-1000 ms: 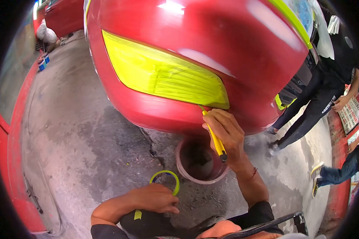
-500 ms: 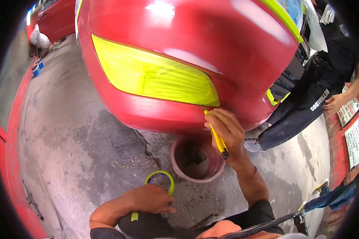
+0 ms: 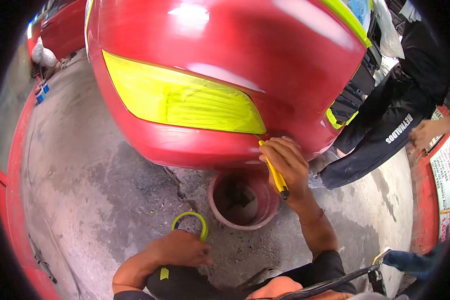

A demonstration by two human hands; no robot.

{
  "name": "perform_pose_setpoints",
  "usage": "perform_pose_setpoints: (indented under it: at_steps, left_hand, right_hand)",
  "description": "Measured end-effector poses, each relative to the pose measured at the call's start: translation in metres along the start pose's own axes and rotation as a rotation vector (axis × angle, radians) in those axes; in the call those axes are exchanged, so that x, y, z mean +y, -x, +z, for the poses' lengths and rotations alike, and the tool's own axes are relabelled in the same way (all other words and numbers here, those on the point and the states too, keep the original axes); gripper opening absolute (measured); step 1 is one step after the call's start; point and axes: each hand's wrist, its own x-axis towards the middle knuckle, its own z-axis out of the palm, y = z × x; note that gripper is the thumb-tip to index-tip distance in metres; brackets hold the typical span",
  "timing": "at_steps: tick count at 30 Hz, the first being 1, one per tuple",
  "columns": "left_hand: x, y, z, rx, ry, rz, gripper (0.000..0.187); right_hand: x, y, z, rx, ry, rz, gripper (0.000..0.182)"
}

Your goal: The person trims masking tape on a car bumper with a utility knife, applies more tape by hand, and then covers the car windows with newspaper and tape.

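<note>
My right hand (image 3: 286, 165) grips a yellow utility knife (image 3: 274, 170) with a black end. Its blade tip meets the lower right corner of the yellow masking tape (image 3: 185, 102) that covers a light-shaped area on the red car bumper (image 3: 195, 147). My left hand (image 3: 180, 248) rests near my knee, its fingers partly hidden and slightly blurred. A roll of yellow-green masking tape (image 3: 203, 227) stands at that hand and appears held by it. A small piece of yellow tape (image 3: 164, 273) sticks to my dark trouser leg.
A reddish bucket (image 3: 212, 202) stands on the concrete floor (image 3: 85, 165) below the bumper. At the right, a person in black trousers (image 3: 370, 145) stands close to the car. Blue cans (image 3: 40, 95) and a white bag (image 3: 44, 56) lie at the left wall.
The view has shifted slightly, so the car appears further left. My left hand and the tape roll have moved a little left together. The knife stays at the tape's corner.
</note>
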Motion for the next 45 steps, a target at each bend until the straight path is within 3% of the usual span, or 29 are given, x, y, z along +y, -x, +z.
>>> perform_pose_setpoints:
  at_steps: [2,5,8,10,17,21,27,30,45]
  left_hand:
    - [-0.004,0.000,-0.002,-0.028,-0.016,-0.064,0.043]
    - [-0.037,0.004,0.018,0.136,0.084,-0.045,0.043]
    - [-0.062,0.009,0.045,0.270,0.187,-0.094,0.041]
    - [-0.076,0.009,0.068,0.396,0.523,-0.090,0.042]
    - [-0.081,0.010,0.080,0.531,0.832,0.002,0.053]
    - [-0.088,0.029,0.108,0.506,0.840,0.052,0.051]
    - [-0.096,0.046,0.115,0.536,0.845,0.072,0.048]
    - [-0.099,0.048,0.122,0.570,0.859,0.090,0.048]
    - [-0.092,0.059,0.111,0.665,0.900,0.015,0.054]
  right_hand:
    - [0.002,0.001,-0.003,0.003,-0.001,-0.001,0.032]
    - [0.001,0.002,-0.009,-0.043,0.010,0.017,0.031]
    - [-0.016,-0.003,-0.018,-0.062,0.048,-0.130,0.029]
    - [-0.039,-0.014,-0.015,-0.090,0.001,-0.213,0.028]
    - [-0.064,-0.054,0.048,-0.114,-0.103,-0.273,0.028]
    - [-0.106,-0.062,0.053,-0.109,0.026,-0.398,0.029]
    - [-0.132,-0.085,0.061,-0.093,0.091,-0.427,0.031]
    - [-0.148,-0.093,0.057,-0.186,0.151,-0.431,0.029]
    - [-0.149,-0.098,0.063,-0.170,0.249,-0.392,0.036]
